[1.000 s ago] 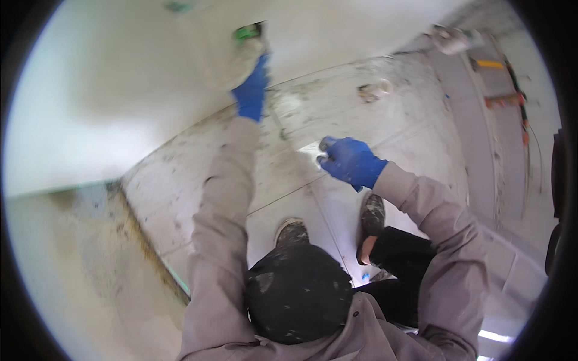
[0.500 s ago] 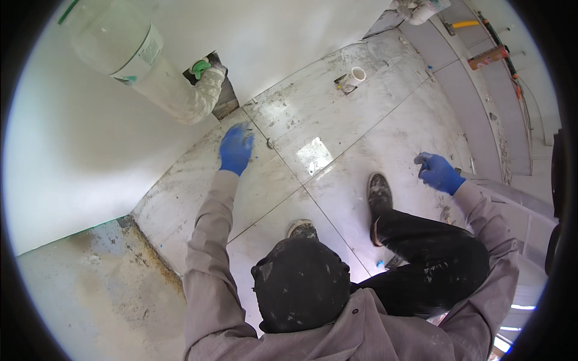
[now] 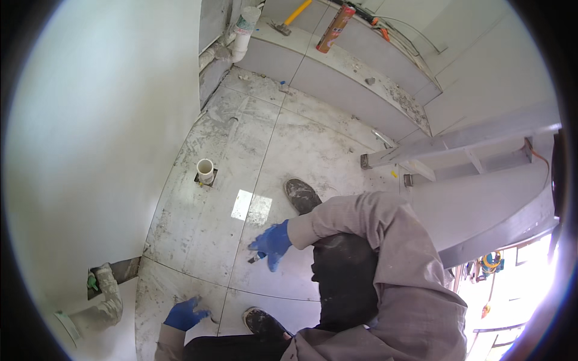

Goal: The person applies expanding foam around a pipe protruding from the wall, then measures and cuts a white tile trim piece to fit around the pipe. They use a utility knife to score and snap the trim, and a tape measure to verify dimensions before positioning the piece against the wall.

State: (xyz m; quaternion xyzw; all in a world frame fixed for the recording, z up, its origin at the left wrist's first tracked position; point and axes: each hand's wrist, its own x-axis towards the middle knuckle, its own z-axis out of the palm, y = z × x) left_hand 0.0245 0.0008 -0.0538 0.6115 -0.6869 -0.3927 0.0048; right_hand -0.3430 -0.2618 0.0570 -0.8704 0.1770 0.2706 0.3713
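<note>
The left hand (image 3: pixel 183 314) has withdrawn from the elbow pipe (image 3: pixel 111 301), leaving it unhandled at the wall opening (image 3: pixel 127 269); fingers half-curled, nothing visible within. The right hand (image 3: pixel 271 242) is over the floor tiles (image 3: pixel 195 259), fingers part-spread; contents indeterminable.

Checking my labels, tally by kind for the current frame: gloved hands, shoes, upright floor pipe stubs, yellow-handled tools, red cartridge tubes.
Blue-gloved hands: 2
Dark shoes: 2
Floor pipe stub: 1
Yellow-handled tool: 1
Red cartridge tube: 1
Total: 7
</note>
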